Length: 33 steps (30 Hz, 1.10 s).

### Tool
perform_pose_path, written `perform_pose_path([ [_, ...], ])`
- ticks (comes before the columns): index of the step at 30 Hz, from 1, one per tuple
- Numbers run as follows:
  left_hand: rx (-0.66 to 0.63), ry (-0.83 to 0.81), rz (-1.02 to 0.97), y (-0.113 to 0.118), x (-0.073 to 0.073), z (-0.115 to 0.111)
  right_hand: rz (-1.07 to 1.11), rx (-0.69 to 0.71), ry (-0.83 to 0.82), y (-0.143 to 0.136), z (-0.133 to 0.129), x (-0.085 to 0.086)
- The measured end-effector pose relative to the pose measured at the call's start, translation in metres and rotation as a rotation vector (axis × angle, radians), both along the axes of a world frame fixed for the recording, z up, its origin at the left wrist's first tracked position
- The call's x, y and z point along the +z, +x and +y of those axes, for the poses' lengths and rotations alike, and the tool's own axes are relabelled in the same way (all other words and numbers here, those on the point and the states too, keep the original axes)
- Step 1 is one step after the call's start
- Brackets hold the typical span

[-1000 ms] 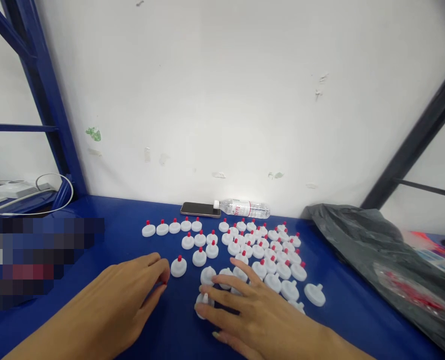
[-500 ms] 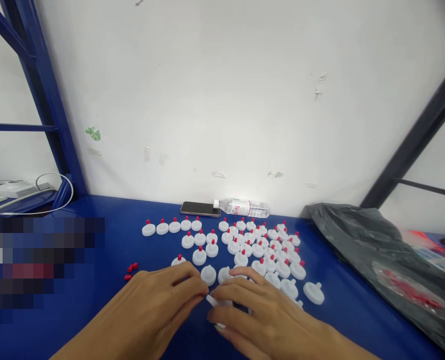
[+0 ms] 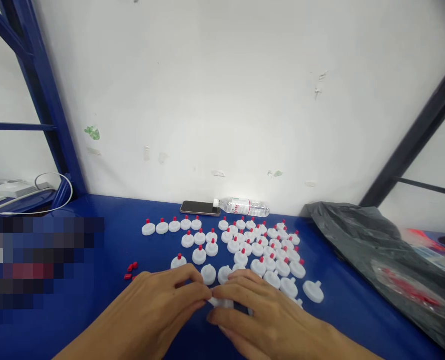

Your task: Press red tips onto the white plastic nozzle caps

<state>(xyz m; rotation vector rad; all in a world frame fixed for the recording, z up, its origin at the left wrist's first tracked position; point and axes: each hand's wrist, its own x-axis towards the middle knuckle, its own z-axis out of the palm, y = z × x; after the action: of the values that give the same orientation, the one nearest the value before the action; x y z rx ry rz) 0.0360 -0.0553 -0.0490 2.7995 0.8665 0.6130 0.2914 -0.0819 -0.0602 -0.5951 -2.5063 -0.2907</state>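
My right hand (image 3: 254, 310) is closed around a white round cap with a narrow spout (image 3: 225, 303), tipped so the spout points left. Thumb and fingers of my left hand (image 3: 165, 302) are pinched together at the spout's tip; whatever sits between them is hidden. Just beyond my hands lie bare-spouted white caps (image 3: 207, 275). Past those, several white caps with red tips (image 3: 198, 256) stand on the blue table (image 3: 109, 220). Small red tips (image 3: 128, 276) lie loose beside my left forearm.
A phone (image 3: 199, 208) and a clear water bottle (image 3: 245, 207) lie along the wall. On the right, a dark plastic bag (image 3: 342, 235) carries a clear packet of red pieces (image 3: 410, 290). Blue metal posts (image 3: 53, 95) rise at the left, near white cables (image 3: 57, 207).
My left hand has moved slightly right, its fingertips now meeting the spout of the held cap. My right hand keeps its hold, with its fingers drawn a little closer.
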Motion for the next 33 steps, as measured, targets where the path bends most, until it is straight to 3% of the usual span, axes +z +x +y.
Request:
perform_pose_path([
  [12,0.009,-0.049,-0.086,0.008,-0.005,-0.004,0.012,0.006,-0.008,0.0,-0.001,0.003],
  [21,0.093,0.151,-0.108,0.012,0.001,-0.005,0.23,-0.003,-0.102,0.006,0.0,-0.002],
  [28,0.092,0.102,-0.035,0.016,-0.013,-0.002,0.211,0.03,0.04,0.008,0.0,0.005],
  [33,0.081,0.157,-0.004,0.018,-0.018,-0.005,0.247,0.004,-0.002,0.009,0.0,0.002],
])
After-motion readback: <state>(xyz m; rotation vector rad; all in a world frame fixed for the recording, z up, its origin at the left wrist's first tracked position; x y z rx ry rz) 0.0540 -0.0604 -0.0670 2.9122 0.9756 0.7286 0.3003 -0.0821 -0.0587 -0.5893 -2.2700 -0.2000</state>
